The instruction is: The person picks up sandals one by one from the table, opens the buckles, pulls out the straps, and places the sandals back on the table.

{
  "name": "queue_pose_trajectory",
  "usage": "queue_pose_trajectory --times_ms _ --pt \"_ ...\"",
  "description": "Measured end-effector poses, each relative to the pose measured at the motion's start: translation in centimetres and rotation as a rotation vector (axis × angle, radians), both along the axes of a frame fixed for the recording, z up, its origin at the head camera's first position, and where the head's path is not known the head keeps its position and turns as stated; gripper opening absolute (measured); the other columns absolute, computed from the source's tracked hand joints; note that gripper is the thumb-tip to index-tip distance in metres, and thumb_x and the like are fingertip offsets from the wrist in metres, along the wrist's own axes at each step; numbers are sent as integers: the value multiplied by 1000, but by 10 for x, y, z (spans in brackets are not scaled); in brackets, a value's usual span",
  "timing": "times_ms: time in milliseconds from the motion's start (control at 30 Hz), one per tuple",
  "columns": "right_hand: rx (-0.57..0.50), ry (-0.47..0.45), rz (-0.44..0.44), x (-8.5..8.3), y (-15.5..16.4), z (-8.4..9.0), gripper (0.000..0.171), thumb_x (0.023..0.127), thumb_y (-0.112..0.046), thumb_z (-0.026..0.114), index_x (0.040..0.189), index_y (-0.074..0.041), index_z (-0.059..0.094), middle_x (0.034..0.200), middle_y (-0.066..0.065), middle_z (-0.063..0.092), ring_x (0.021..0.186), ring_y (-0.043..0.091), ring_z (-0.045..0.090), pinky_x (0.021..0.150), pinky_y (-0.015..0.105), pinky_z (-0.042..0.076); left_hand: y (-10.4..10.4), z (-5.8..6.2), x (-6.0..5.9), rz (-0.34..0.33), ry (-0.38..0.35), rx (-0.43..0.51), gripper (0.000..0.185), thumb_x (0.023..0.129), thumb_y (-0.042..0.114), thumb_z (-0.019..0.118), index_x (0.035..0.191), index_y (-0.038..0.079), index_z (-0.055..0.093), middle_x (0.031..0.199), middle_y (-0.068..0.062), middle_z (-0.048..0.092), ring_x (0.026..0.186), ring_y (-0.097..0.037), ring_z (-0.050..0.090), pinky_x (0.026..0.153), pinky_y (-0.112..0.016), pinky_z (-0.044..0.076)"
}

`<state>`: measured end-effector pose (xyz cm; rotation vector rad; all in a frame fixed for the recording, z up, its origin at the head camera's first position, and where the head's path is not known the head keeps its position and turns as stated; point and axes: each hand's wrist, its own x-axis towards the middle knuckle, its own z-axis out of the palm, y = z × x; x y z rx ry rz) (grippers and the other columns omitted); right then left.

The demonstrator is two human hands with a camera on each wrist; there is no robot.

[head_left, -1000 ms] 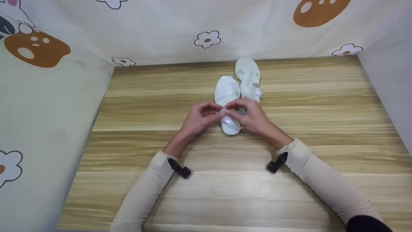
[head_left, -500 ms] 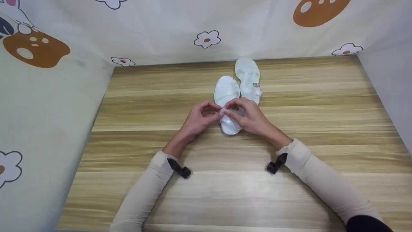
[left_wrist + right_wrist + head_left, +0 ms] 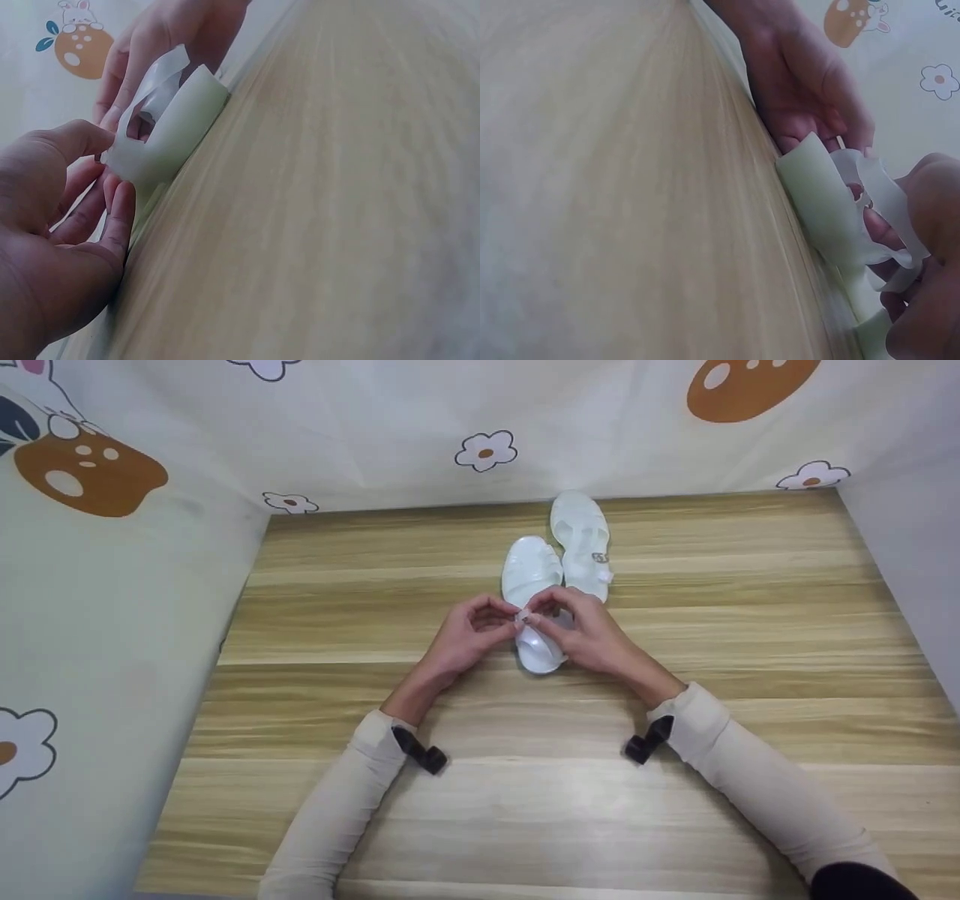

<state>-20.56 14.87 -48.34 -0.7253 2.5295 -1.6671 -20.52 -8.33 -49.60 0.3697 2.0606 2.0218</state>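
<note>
Pinching from both sides, we have our left hand (image 3: 463,634) and right hand (image 3: 583,630) meeting over the near sandal (image 3: 534,585), which lies flat toward the middle of the wooden table (image 3: 750,607), a little nearer its far edge, heel pointing at us. Our fingertips close on its thin strap (image 3: 523,618) at the ankle end, and that is why the hands sit so tight together: the strap is narrow and floppy, so each hand takes one side of it. In the left wrist view the left thumb and fingers (image 3: 120,214) curl round the pale heel wall, steadying it while the translucent strap (image 3: 161,75) stands up between both hands. In the right wrist view our right fingers hold a loop of that strap (image 3: 889,199) lifted clear of the sole. The far sandal (image 3: 581,540) rests just beside the first, closer to the far edge, its small buckle (image 3: 600,558) showing on the right, untouched. Patterned cloth (image 3: 480,420) hangs round the table's edges.
</note>
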Motion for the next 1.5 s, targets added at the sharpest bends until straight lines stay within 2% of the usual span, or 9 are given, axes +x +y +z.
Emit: queue_pose_trajectory --times_ms 267,567,800,933,1100,1267,1400,1500 --pt "-42 -51 4 -2 2 0 17 104 -20 75 115 -8 74 110 5 78 110 17 68 101 36 50 0 0 -1 8 -4 -35 24 95 6 81 117 3 72 116 -12 77 111 -21 74 104 -34 60" --pt "-16 -99 6 -5 5 3 22 105 -19 73 126 -12 76 114 3 80 111 17 68 95 27 50 -3 -1 -2 -3 18 -42 29 94 9 81 122 5 72 116 -9 76 112 -17 72 104 -31 58" --pt "75 -56 18 -5 7 6 28 106 -22 70 131 -13 78 130 3 78 129 22 66 112 42 49 -4 -2 -2 -61 46 -12 30 96 12 82 125 6 74 119 -8 75 113 -19 71 102 -29 59" --pt "131 4 40 -5 8 7 25 109 -23 67 127 -14 80 128 3 78 129 23 66 115 45 48 -4 -2 -1 -70 53 -5 33 96 15 83 128 8 75 123 -8 74 116 -20 70 104 -31 59" --pt "145 29 43 -4 8 7 24 110 -24 65 122 -10 81 122 5 78 123 24 67 111 44 49 -3 -3 -1 -60 66 -22 34 95 15 84 128 10 76 124 -8 74 116 -20 70 104 -33 59" --pt "137 50 35 -4 7 8 20 107 -19 69 120 -9 80 118 7 78 117 23 67 104 41 50 -2 -3 -1 -57 74 -55 34 95 20 85 126 13 75 122 -8 73 115 -22 69 103 -35 59" --pt "131 59 15 -4 7 8 16 105 -19 73 116 -11 81 112 5 76 108 21 65 95 36 50 -1 -2 0 -48 88 -79 33 95 23 86 125 14 75 121 -7 73 115 -22 70 102 -35 60" --pt "136 106 -7 -4 7 9 14 101 -19 77 112 -11 82 106 4 77 100 21 65 86 34 48 0 -1 0 -20 126 -100 31 94 25 86 122 16 76 120 -4 75 112 -20 70 99 -32 60"
